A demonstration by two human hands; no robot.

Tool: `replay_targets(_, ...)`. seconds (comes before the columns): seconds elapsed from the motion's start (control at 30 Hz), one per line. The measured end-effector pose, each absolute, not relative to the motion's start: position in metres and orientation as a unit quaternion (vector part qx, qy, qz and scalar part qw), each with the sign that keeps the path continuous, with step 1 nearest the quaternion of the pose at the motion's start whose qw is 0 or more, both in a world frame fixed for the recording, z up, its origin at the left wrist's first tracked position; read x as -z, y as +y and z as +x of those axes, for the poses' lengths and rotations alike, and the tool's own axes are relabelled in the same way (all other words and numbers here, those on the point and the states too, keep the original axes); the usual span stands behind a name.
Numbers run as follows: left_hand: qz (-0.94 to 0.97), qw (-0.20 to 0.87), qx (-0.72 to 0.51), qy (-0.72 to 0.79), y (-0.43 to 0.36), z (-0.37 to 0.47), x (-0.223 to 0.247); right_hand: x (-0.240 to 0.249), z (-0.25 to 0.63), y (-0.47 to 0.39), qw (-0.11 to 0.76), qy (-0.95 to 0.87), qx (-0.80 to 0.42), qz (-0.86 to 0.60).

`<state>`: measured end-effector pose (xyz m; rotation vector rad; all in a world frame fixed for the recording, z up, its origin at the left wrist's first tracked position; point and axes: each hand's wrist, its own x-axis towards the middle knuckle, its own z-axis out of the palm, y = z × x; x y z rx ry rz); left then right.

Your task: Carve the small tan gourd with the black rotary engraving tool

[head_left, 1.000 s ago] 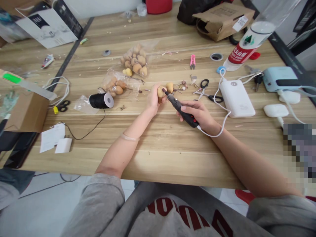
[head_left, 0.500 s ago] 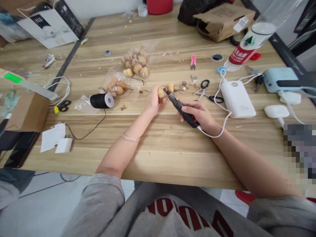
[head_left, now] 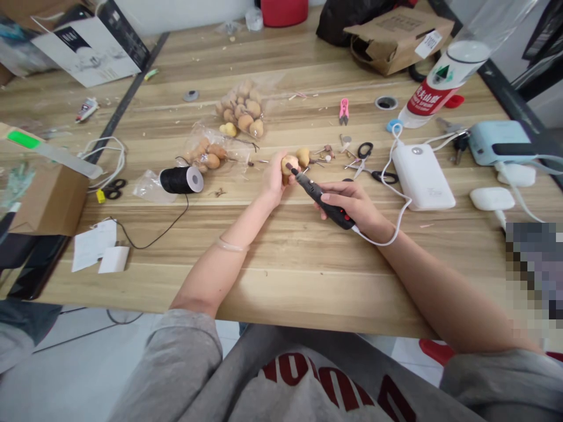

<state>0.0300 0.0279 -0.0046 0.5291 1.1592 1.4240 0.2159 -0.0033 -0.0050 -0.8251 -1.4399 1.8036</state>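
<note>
My left hand (head_left: 277, 177) is closed around a small tan gourd (head_left: 289, 162), held just above the table. In my right hand (head_left: 354, 205) is a black rotary tool (head_left: 328, 204) with a red light, its brownish tip against or very close to the gourd's face. A white cable runs from the tool to a white power bank (head_left: 423, 177). Just past my left fingers sits another yellowish gourd (head_left: 303, 155). Several small rotary bits (head_left: 326, 153) lie to its right, near black-handled scissors (head_left: 365, 161).
Bagged gourds (head_left: 241, 108) and a second bag of browner ones (head_left: 207, 155) lie beyond my left hand, near a black thread spool (head_left: 181, 179). Pink nippers (head_left: 343, 111), a water bottle (head_left: 433, 88) and a light-blue device (head_left: 501, 142) stand to the right. A paper bag (head_left: 398, 38) is at the back.
The rotary tool's tip has shifted slightly down and left across the gourd, and my right hand has moved a little with it. The gourd seems turned slightly in my left hand.
</note>
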Motion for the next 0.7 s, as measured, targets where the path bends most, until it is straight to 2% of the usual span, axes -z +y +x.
replay_targets(0.23, 0.238, 0.581, -0.61, 0.483, 0.028, 0.0298, 0.0052, 0.0048, 0.2164, -0.0029, 0.358, -0.537, -0.689, -0.33)
replay_targets(0.43, 0.235, 0.565, -0.601, 0.515, 0.0282, 0.0303, 0.005, 0.0026, 0.2145, -0.0048, 0.331, -0.561, -0.687, -0.321)
replay_targets(0.7, 0.241, 0.579, -0.611, 0.483, 0.0292, 0.0292, 0.0077, 0.0039, 0.2158, -0.0038, 0.356, -0.539, -0.687, -0.332)
